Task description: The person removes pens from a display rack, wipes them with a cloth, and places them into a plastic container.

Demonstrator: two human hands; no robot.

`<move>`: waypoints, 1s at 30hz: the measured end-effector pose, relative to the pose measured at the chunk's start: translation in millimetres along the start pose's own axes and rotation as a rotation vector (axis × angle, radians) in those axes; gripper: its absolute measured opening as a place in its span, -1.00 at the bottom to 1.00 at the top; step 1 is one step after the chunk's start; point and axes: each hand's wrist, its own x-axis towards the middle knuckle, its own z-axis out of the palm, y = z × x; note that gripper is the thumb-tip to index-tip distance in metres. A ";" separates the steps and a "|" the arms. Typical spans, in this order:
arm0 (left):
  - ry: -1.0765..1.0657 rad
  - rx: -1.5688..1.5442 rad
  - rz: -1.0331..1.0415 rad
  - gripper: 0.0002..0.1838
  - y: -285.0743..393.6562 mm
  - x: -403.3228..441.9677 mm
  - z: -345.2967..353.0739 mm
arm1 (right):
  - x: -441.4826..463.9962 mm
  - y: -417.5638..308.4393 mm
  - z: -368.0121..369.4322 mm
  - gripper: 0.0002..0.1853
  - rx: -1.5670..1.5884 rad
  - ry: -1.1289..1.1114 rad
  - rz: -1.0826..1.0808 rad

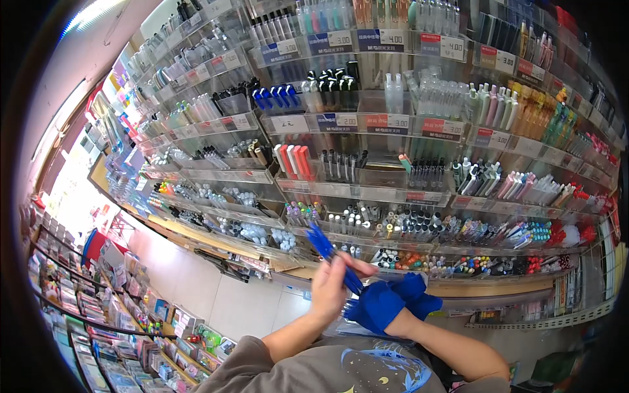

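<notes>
A bundle of blue pens (321, 241) slants up from my left hand (329, 288), whose fingers are wrapped round its lower part. My right hand (394, 322) is mostly covered by a blue cloth (383, 304) bunched in front of my body; some fingers show beside the pens, but which hand they belong to is hard to make out. More thin blue items (352, 310) stick out at the cloth's left side. The cloth hides what my right hand grips.
Tiered clear shelves (367, 193) full of pens and markers rise in front, with price labels on their edges. Below them runs a wooden ledge (485, 288). Racks of packaged goods (124, 308) stand at the lower left, beside a tiled floor (190, 278).
</notes>
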 end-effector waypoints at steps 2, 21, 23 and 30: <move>0.047 0.030 0.066 -0.78 15.7 7.8 -9.4 | 4.8 2.0 0.5 -0.79 -0.182 -0.307 0.061; -0.339 0.968 -0.212 -0.78 -11.4 -18.9 9.1 | 5.0 24.0 -17.4 -0.84 0.643 0.577 0.222; -0.312 1.065 -0.106 -0.79 -20.2 -17.0 1.6 | 11.4 24.3 -29.5 -0.86 0.382 0.579 0.190; -0.529 0.594 -0.484 -0.86 -13.2 -15.2 -19.4 | 8.2 26.2 -32.3 -0.85 0.998 0.438 0.381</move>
